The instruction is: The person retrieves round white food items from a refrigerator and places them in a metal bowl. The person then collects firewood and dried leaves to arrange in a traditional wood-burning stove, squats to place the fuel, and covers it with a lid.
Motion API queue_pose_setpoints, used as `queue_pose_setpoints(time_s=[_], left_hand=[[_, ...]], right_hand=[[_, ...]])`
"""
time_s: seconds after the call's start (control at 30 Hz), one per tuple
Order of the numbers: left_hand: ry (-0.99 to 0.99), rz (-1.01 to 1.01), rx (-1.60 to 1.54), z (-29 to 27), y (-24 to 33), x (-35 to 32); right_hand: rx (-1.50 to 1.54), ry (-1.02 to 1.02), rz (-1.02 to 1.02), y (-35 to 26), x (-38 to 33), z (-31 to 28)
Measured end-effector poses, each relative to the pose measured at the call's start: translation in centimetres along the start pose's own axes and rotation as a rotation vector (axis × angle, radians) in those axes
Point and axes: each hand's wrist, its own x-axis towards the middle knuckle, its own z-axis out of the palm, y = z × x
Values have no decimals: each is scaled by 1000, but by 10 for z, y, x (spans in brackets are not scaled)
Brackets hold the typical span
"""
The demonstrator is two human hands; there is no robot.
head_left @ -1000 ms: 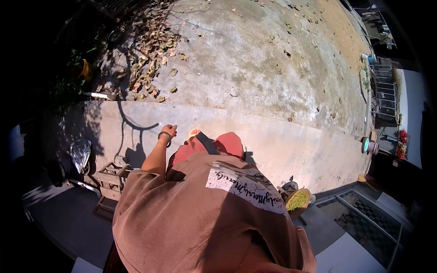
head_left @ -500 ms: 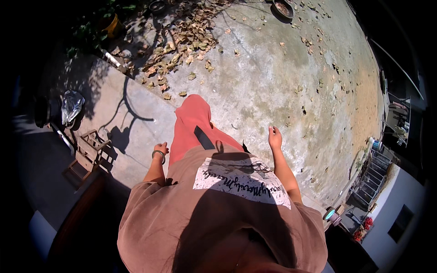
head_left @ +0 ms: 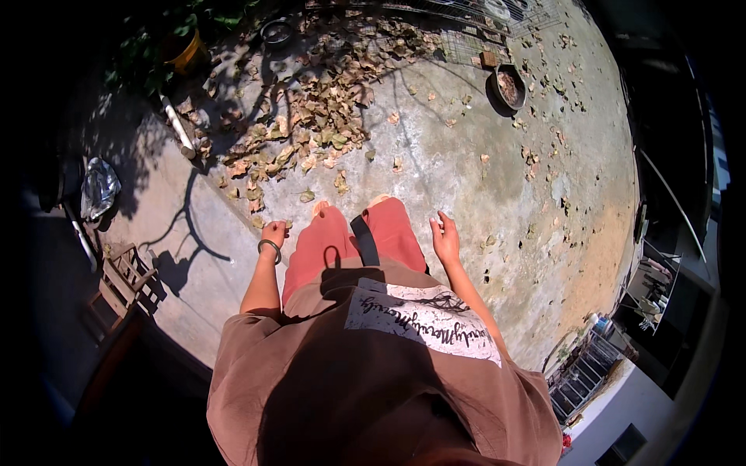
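Note:
My left hand [head_left: 273, 231] hangs beside my left thigh, a dark bracelet [head_left: 270, 249] round its wrist. Its fingers are loosely bent and partly hidden, and I see nothing held in them. On the other side, my right hand [head_left: 445, 238] hangs a little out from my right leg, fingers apart and empty. Between the hands are my red trousers [head_left: 395, 233] with a black strap [head_left: 364, 239] down the front. Both feet show just beyond the knees, on the concrete ground [head_left: 420, 171].
Dry leaves [head_left: 318, 116] lie ahead to the left, near a white pipe [head_left: 177, 126] and a yellow pot [head_left: 186, 54]. A round pan [head_left: 508, 87] and a wire cage [head_left: 466, 15] stand ahead. Wooden chair [head_left: 124, 276] at left; metal rack [head_left: 583, 380] at right.
The leaves, pan and pipe sit lower in the view, and the wire cage has come into sight. Both feet now show. My right hand has shifted left in the picture.

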Motion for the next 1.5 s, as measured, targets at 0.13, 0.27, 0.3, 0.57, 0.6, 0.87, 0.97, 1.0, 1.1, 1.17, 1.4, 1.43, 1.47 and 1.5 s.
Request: queue_pose_setpoints(time_s=[0.13, 0.27, 0.3, 0.57, 0.6, 0.87, 0.97, 1.0, 1.1, 1.17, 1.4, 1.43, 1.47, 1.5], left_hand=[[74, 32, -108, 83, 92, 60], [170, -131, -388, 186, 140, 117], [228, -164, -490, 226, 155, 139], [148, -661, -509, 475, 136, 354], [41, -663, -196, 509, 85, 397], [627, -423, 321, 622, -29, 589], [898, -168, 480, 647, -47, 653], [941, -126, 462, 648, -48, 669], [1015, -63, 409, 639, -43, 713], [1067, 36, 417, 626, -56, 738], [1227, 212, 385, 564, -13, 803], [1227, 268, 468, 553, -6, 822], [1261, 353, 372, 545, 13, 836], [1280, 330, 358, 537, 16, 834]], right_hand=[[34, -48, 191, 71, 120, -20], [-103, -199, 234, 95, 302, -24], [-159, -191, 205, 100, 364, -20], [-158, -139, 81, 161, 811, 143], [-179, -129, 37, 154, 866, 159], [-159, 10, 76, 250, 1177, 352], [-140, 92, 20, 251, 1268, 414], [-153, 142, 51, 253, 1288, 429], [-153, 280, 132, 281, 1357, 432], [174, 303, -133, 268, 1373, 465], [502, 49, -632, 141, 1311, 582], [574, -65, -604, 132, 1315, 588], [310, 48, -767, 126, 1308, 601], [237, -24, -952, 91, 1249, 627]])
